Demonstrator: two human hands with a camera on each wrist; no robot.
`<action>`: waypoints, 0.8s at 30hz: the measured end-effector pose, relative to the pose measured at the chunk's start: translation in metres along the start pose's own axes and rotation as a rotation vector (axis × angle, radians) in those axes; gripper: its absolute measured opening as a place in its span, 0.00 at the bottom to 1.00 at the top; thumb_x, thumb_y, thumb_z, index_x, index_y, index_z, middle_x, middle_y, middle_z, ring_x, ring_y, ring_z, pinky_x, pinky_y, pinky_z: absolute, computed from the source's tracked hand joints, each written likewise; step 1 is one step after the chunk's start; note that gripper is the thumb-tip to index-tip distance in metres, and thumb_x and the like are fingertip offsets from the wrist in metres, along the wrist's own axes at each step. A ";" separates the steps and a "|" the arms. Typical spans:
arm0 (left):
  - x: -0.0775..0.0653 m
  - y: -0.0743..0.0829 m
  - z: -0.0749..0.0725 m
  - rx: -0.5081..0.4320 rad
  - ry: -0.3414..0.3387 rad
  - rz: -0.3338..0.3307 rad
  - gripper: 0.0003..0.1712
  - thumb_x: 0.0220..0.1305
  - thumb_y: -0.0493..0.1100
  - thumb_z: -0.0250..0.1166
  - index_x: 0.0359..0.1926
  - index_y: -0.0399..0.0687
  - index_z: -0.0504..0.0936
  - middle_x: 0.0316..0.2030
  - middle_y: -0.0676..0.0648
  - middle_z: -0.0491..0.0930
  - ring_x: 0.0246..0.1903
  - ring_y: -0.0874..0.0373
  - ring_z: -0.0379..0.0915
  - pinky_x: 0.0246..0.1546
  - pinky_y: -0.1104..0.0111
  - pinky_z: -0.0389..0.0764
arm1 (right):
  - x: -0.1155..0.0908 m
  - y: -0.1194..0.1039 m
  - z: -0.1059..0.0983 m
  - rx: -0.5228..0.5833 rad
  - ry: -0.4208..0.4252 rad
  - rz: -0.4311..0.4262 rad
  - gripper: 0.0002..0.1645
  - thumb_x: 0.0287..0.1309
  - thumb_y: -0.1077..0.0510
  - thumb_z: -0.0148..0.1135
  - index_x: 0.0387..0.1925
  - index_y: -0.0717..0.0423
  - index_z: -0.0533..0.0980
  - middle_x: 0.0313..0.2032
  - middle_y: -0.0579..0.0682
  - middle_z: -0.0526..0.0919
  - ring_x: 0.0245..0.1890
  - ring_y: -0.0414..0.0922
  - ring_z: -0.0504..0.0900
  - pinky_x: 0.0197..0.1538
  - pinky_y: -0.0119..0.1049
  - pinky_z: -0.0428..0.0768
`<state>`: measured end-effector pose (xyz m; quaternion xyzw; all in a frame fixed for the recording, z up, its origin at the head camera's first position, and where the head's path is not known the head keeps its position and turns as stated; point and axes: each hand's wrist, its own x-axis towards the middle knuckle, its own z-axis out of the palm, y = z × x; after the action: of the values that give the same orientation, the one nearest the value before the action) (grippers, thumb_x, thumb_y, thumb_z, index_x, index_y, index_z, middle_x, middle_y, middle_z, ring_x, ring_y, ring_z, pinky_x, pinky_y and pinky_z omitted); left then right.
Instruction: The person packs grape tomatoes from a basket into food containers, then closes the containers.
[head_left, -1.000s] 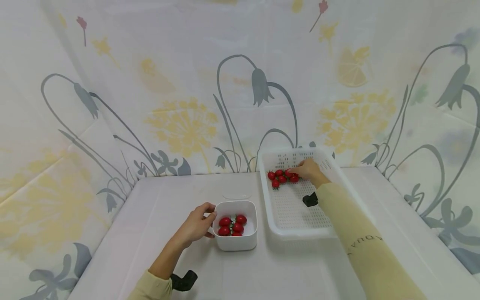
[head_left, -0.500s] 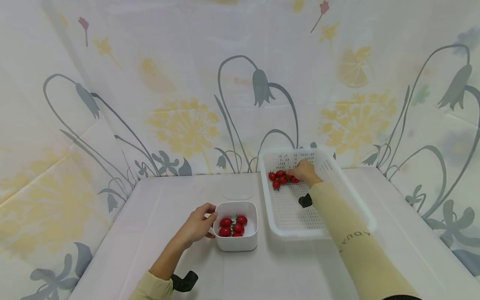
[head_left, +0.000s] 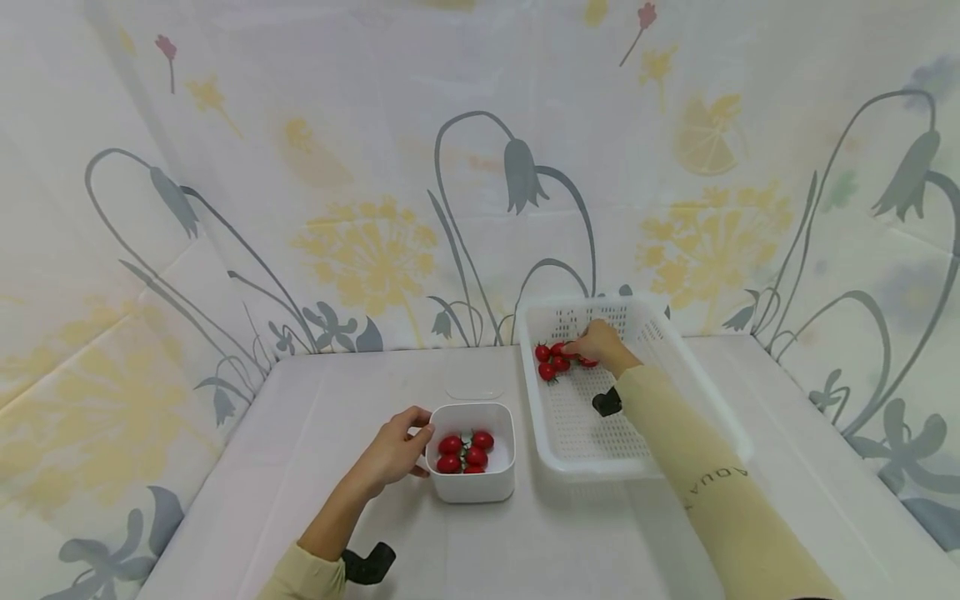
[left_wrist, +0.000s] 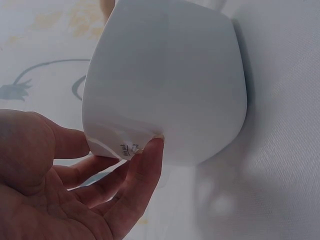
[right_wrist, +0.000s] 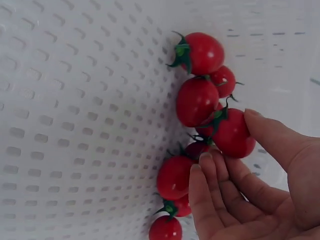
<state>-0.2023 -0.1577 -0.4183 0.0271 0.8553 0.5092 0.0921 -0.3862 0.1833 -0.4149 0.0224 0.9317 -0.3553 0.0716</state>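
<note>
At the left side of a small white square container (head_left: pixel 476 488) is my left hand (head_left: pixel 393 450), thumb at the rim and curved fingers against the outer wall. In the left wrist view a fingertip (left_wrist: pixel 156 142) presses on that wall. Several cherry tomatoes (head_left: pixel 475 456) lie inside the container. My right hand (head_left: pixel 603 346) reaches into the white perforated basket (head_left: pixel 551 433). It pinches a cherry tomato (right_wrist: pixel 235 134) between thumb and fingers, green calyx on its left. Other tomatoes (right_wrist: pixel 197 102) cluster beside and below it on the basket floor.
A flat clear oval piece (head_left: pixel 474 393) lies on the white-covered table (head_left: pixel 337 383) behind the container. The basket stands right of the container, its back near the flower-patterned cloth (head_left: pixel 480 250). Black wrist mounts (head_left: pixel 369 563) stick out from the sleeves.
My right hand has shifted slightly left in the basket, toward the tomatoes, and the front tomato of the cluster has moved a little. My left hand and the container have stayed put.
</note>
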 end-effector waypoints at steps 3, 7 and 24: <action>0.000 0.000 -0.001 0.000 0.001 0.006 0.15 0.77 0.38 0.54 0.59 0.38 0.76 0.59 0.36 0.76 0.43 0.46 0.79 0.30 0.60 0.89 | -0.004 -0.001 -0.003 0.079 -0.049 -0.022 0.18 0.59 0.57 0.72 0.37 0.71 0.79 0.35 0.60 0.85 0.33 0.46 0.81 0.44 0.43 0.85; 0.000 0.000 0.000 0.006 0.002 0.002 0.15 0.77 0.38 0.54 0.59 0.38 0.76 0.59 0.37 0.76 0.42 0.47 0.80 0.30 0.61 0.89 | -0.009 -0.001 -0.008 0.170 -0.138 -0.044 0.13 0.59 0.60 0.73 0.35 0.69 0.81 0.32 0.59 0.89 0.29 0.44 0.85 0.46 0.43 0.87; 0.001 0.000 0.000 -0.002 0.003 -0.008 0.15 0.78 0.39 0.54 0.59 0.38 0.76 0.59 0.37 0.76 0.42 0.48 0.80 0.30 0.60 0.89 | -0.039 -0.007 -0.029 0.310 -0.266 -0.099 0.23 0.62 0.65 0.69 0.52 0.75 0.73 0.36 0.54 0.84 0.35 0.45 0.88 0.56 0.48 0.85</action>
<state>-0.2033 -0.1578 -0.4181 0.0225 0.8549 0.5099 0.0929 -0.3518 0.1979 -0.3831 -0.0596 0.8481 -0.4975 0.1724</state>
